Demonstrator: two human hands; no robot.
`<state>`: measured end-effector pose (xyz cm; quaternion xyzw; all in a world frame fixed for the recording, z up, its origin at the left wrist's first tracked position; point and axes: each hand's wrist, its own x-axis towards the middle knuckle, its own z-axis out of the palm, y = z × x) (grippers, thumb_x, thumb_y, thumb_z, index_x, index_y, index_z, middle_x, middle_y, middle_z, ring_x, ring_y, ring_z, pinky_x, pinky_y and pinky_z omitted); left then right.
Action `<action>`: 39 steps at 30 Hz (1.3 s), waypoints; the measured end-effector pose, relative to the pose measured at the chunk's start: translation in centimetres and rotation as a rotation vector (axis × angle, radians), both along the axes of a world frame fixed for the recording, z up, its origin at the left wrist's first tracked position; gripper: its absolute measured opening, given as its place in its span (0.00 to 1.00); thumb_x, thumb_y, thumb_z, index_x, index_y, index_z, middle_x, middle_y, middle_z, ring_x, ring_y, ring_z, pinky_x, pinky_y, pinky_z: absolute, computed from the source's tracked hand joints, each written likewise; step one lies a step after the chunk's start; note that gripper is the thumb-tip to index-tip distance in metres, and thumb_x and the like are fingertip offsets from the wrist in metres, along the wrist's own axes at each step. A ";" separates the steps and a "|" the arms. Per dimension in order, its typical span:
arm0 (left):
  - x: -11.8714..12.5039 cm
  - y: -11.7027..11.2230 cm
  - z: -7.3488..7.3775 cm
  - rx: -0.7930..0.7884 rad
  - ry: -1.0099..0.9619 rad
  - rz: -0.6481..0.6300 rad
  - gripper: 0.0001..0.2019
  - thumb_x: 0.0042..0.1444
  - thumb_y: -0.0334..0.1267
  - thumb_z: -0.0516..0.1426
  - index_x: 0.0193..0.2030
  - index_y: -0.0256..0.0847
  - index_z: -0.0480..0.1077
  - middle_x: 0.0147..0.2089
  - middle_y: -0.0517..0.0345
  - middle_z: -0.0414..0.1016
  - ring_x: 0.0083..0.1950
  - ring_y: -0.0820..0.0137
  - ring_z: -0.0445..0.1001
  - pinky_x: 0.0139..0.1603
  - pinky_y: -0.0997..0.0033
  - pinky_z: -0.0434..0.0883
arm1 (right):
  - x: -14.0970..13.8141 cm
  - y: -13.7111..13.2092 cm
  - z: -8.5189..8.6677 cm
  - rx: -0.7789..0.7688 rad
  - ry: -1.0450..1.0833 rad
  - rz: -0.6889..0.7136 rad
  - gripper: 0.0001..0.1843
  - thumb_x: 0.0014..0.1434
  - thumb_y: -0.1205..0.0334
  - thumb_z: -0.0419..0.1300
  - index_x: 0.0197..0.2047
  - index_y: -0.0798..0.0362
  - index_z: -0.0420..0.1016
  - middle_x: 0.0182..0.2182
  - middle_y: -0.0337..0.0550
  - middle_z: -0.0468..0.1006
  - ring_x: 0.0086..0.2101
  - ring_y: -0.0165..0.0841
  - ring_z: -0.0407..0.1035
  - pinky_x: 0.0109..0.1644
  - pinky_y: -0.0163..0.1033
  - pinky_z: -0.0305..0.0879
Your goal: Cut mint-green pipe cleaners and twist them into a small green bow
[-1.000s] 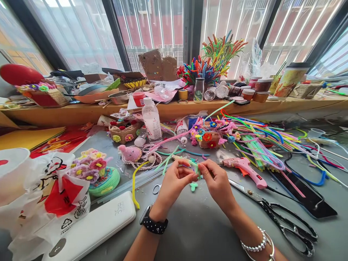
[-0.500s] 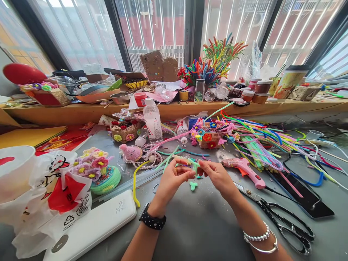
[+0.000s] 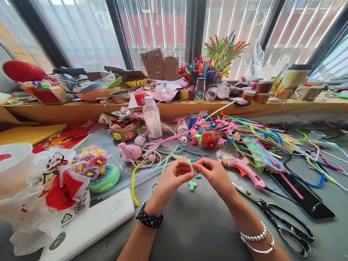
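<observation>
My left hand (image 3: 171, 179) and my right hand (image 3: 214, 175) meet above the grey table (image 3: 195, 224), fingertips pinched together on a short light-green pipe cleaner piece (image 3: 194, 169). Most of that piece is hidden by my fingers. A small green bent pipe cleaner shape (image 3: 192, 185) lies on the table just below my fingertips. A yellow pipe cleaner (image 3: 133, 183) curves on the table left of my left hand. A pink glue gun (image 3: 246, 169) lies right of my right hand.
Black scissors (image 3: 285, 223) and a black phone (image 3: 304, 197) lie at the right. A heap of coloured pipe cleaners (image 3: 261, 136) spreads behind them. A white power bank (image 3: 89, 224), a printed plastic bag (image 3: 51, 195), flower baskets (image 3: 208, 136) and a plastic bottle (image 3: 152, 119) crowd the left and middle.
Both hands have drawn closer together and slightly toward me, and the green piece between them shows less than before. The view has shifted a little.
</observation>
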<state>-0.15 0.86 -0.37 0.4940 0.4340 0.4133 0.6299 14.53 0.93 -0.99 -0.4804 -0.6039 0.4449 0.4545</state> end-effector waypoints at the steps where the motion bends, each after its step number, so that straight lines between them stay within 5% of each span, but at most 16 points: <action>1: 0.1 0.0 0.0 -0.008 -0.008 -0.008 0.15 0.37 0.36 0.63 0.33 0.38 0.65 0.33 0.58 0.73 0.38 0.70 0.71 0.38 0.72 0.65 | -0.1 0.0 -0.1 -0.006 0.004 -0.008 0.14 0.50 0.54 0.56 0.22 0.56 0.68 0.18 0.35 0.64 0.21 0.25 0.55 0.24 0.32 0.51; 10: 0.2 -0.2 0.0 -0.062 -0.034 -0.116 0.18 0.40 0.35 0.62 0.38 0.36 0.61 0.26 0.60 0.71 0.30 0.71 0.72 0.32 0.72 0.65 | -0.3 0.0 -0.1 -0.075 0.064 0.023 0.15 0.50 0.54 0.56 0.21 0.57 0.67 0.17 0.36 0.65 0.21 0.26 0.58 0.26 0.32 0.54; 24: -0.3 -0.3 0.1 -0.030 0.078 -0.179 0.22 0.39 0.34 0.62 0.41 0.38 0.58 0.23 0.64 0.69 0.27 0.73 0.70 0.28 0.73 0.62 | 1.4 0.0 1.1 0.201 -0.495 0.329 0.16 0.58 0.59 0.47 0.20 0.55 0.59 0.18 0.33 0.59 0.21 0.25 0.52 0.24 0.31 0.47; 33: -0.8 -0.4 0.6 -0.023 -0.057 -0.249 0.20 0.39 0.34 0.63 0.37 0.40 0.58 0.22 0.66 0.69 0.26 0.74 0.69 0.31 0.72 0.64 | 1.0 -0.6 0.5 0.091 -0.172 0.380 0.17 0.58 0.56 0.46 0.21 0.54 0.57 0.18 0.34 0.58 0.21 0.25 0.52 0.23 0.30 0.49; 39: -1.0 -0.3 1.2 0.030 0.027 -0.097 0.16 0.43 0.37 0.61 0.40 0.39 0.63 0.25 0.60 0.72 0.30 0.71 0.71 0.32 0.73 0.63 | 1.6 -0.4 0.6 0.127 -0.221 0.240 0.16 0.58 0.56 0.46 0.22 0.53 0.60 0.19 0.35 0.60 0.22 0.26 0.55 0.25 0.31 0.51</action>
